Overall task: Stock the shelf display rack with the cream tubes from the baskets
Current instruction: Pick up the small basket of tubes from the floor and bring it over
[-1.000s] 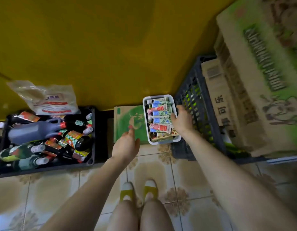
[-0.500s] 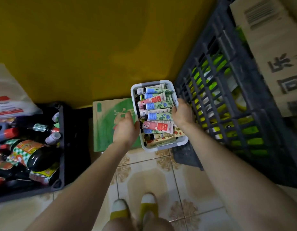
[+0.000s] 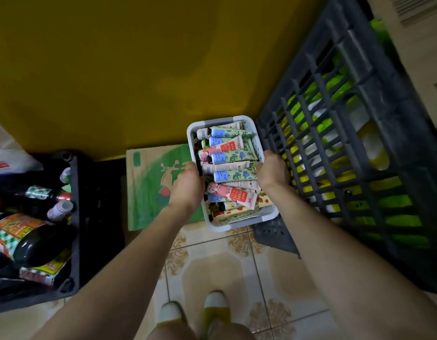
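A small white basket (image 3: 239, 225) sits low in front of me, packed with several cream tubes (image 3: 231, 157) in blue, pink and floral green. My left hand (image 3: 185, 186) grips the basket's left rim. My right hand (image 3: 272, 169) grips its right rim. The basket rests partly over a green-printed cardboard box (image 3: 153, 185) and against a dark crate. No shelf display rack is in view.
A tall dark grey crate (image 3: 347, 133) with green and yellow packs stands at the right. A black crate (image 3: 73, 231) of dark bottles sits at the left. A yellow wall (image 3: 138, 69) rises behind. My shoes (image 3: 195, 312) stand on patterned floor tiles.
My left hand came from beside the basket onto its left rim. Both hands now hold it, and the view has dropped closer to the basket.
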A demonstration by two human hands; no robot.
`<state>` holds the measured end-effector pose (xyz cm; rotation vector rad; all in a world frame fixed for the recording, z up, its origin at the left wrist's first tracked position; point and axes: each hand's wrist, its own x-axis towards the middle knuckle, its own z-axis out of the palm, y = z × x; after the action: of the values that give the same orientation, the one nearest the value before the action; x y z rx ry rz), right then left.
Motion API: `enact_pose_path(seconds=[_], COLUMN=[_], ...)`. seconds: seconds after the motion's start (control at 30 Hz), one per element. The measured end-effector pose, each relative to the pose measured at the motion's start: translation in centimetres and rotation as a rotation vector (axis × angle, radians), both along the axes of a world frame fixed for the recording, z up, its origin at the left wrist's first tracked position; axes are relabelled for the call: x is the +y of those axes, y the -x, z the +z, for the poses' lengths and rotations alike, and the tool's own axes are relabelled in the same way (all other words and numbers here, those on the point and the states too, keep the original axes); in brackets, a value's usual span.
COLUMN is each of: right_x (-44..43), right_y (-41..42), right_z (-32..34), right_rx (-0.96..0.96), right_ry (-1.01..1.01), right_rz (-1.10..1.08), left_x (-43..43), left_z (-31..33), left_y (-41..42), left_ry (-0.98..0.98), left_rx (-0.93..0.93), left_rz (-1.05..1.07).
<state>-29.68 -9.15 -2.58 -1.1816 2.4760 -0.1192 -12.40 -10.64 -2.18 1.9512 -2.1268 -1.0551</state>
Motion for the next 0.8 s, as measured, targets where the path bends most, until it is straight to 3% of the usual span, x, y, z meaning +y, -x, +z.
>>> enact_pose_path(seconds=[0.47,0.8], right_x=[1.5,3.5], right_y=[-2.8,-7.4], right_z=[0.5,12.1], right_rx=[-0.192,-0.268], right_ry=[0.213,0.385], right_rz=[-0.019,0.112], left_x=[1.0,4.4], left_z=[-0.1,12.3], left_y=[-5.2,-11.7], left_ry=[0.029,0.094], left_rx=[0.268,0.374], left_rz=[0.135,0.243])
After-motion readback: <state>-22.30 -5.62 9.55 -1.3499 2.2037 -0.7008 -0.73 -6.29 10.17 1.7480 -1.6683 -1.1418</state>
